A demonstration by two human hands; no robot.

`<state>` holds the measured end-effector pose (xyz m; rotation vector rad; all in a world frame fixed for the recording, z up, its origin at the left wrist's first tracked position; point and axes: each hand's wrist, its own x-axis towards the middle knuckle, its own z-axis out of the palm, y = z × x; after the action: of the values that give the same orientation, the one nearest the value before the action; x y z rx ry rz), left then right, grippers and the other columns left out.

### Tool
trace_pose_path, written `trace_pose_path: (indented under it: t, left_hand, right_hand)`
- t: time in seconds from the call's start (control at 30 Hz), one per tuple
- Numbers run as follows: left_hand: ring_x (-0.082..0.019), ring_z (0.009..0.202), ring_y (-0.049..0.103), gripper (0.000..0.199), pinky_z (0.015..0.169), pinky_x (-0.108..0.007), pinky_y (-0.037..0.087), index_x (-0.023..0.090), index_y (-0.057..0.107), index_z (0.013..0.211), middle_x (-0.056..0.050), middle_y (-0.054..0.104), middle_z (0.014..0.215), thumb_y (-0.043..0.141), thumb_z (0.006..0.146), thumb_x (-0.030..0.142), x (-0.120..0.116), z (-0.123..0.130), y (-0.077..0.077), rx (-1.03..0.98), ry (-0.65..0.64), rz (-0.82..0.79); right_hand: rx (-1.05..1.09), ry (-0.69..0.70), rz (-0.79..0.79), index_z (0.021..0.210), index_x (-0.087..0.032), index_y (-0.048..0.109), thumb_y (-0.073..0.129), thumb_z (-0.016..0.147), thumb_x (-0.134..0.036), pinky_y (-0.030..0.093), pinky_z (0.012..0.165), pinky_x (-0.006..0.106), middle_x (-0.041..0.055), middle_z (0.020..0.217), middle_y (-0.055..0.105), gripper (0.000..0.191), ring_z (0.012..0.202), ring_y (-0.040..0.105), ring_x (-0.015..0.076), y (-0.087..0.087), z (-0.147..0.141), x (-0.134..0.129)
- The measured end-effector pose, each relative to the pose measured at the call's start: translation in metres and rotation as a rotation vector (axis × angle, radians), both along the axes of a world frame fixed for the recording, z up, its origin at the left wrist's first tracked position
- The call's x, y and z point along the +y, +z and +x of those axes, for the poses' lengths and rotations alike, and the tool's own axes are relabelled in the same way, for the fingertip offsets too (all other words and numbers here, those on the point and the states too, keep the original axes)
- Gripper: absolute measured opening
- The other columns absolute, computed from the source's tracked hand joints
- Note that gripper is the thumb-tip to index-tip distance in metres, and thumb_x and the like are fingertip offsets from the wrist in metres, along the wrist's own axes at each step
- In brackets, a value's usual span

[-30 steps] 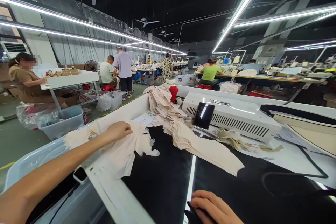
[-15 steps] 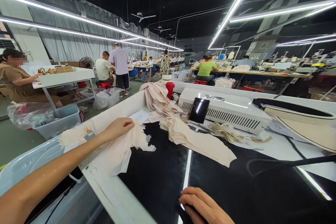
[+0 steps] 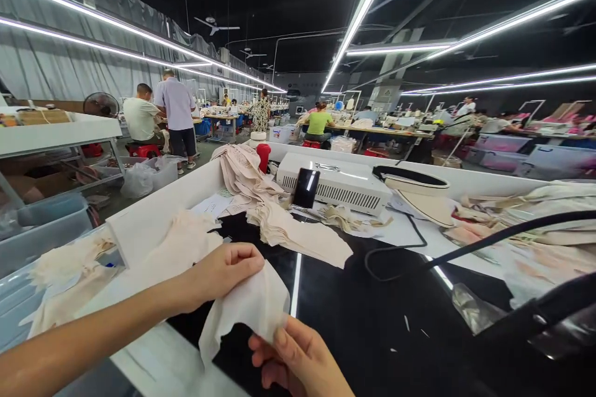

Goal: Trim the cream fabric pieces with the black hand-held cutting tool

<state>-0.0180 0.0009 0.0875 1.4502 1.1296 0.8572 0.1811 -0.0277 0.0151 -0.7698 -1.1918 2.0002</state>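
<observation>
A cut piece of cream fabric (image 3: 254,307) hangs between both hands over the black tabletop (image 3: 363,310). My left hand (image 3: 223,276) pinches its upper edge, fingers closed. Lower right, my right hand (image 3: 302,356) grips another edge between thumb and fingers. Behind the left forearm lies a pile of pale fabric pieces (image 3: 179,242) at the table's left side. A fanned stack of cream fabric pieces (image 3: 298,236) rests farther back on the black surface, below a heap of pinkish fabric (image 3: 237,167).
A phone (image 3: 306,188) leans against a white vented machine (image 3: 333,183). Right of it sits a cream visor-shaped piece (image 3: 419,192). A black curved bar (image 3: 488,248) crosses the right side. Fabric scraps (image 3: 549,223) lie far right; a blue plastic bin (image 3: 51,214) stands left.
My left hand has come right from the pale pile with a fabric piece. My right hand has taken hold of that piece too. The view has turned right.
</observation>
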Motion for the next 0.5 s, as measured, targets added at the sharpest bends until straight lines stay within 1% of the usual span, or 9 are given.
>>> trace_pose_path:
  t: [0.07,0.13,0.23,0.4,0.5]
  left_hand:
    - [-0.011,0.066,0.039,0.054,0.058,-0.022,0.030,0.017,0.057,0.082,0.003,0.050,0.074,0.067,0.081,0.070,0.002,0.007,-0.006,-0.010,-0.006,-0.031]
    - [-0.011,0.064,0.037,0.058,0.057,-0.022,0.029,0.017,0.055,0.080,0.004,0.047,0.071,0.066,0.079,0.075,0.003,0.010,-0.011,-0.008,-0.011,-0.073]
    - [-0.011,0.063,0.037,0.060,0.057,-0.023,0.028,0.017,0.055,0.078,0.004,0.047,0.070,0.067,0.076,0.076,0.005,0.011,-0.017,0.020,-0.032,-0.105]
    - [-0.011,0.064,0.039,0.052,0.058,-0.023,0.029,0.017,0.059,0.076,0.004,0.049,0.069,0.068,0.078,0.068,0.008,0.011,-0.024,0.091,-0.030,-0.025]
    - [-0.011,0.062,0.040,0.048,0.057,-0.023,0.029,0.017,0.061,0.076,0.003,0.050,0.067,0.067,0.081,0.064,0.008,0.014,-0.027,0.085,-0.038,0.009]
  right_hand:
    - [-0.009,-0.042,-0.030,0.079,-0.015,0.073,0.088,0.072,-0.062,0.046,0.059,0.020,0.0026,0.076,0.067,0.050,0.063,0.057,0.0086,0.001,0.004,0.000]
    - [-0.033,-0.072,-0.024,0.074,-0.014,0.070,0.090,0.071,-0.060,0.042,0.055,0.019,-0.0003,0.069,0.063,0.050,0.056,0.051,0.0059,0.000,0.009,0.000]
    - [-0.071,-0.071,0.000,0.074,-0.014,0.067,0.091,0.068,-0.062,0.038,0.051,0.019,-0.0012,0.068,0.062,0.053,0.053,0.048,0.0052,-0.004,0.015,-0.001]
    - [-0.108,-0.008,0.066,0.076,-0.016,0.065,0.088,0.071,-0.062,0.034,0.051,0.020,-0.0031,0.065,0.059,0.052,0.050,0.042,0.0045,-0.009,0.022,-0.002]
    - [-0.120,0.046,0.073,0.075,-0.016,0.067,0.088,0.072,-0.061,0.032,0.054,0.021,-0.0027,0.064,0.059,0.050,0.051,0.044,0.0056,-0.011,0.028,-0.002]
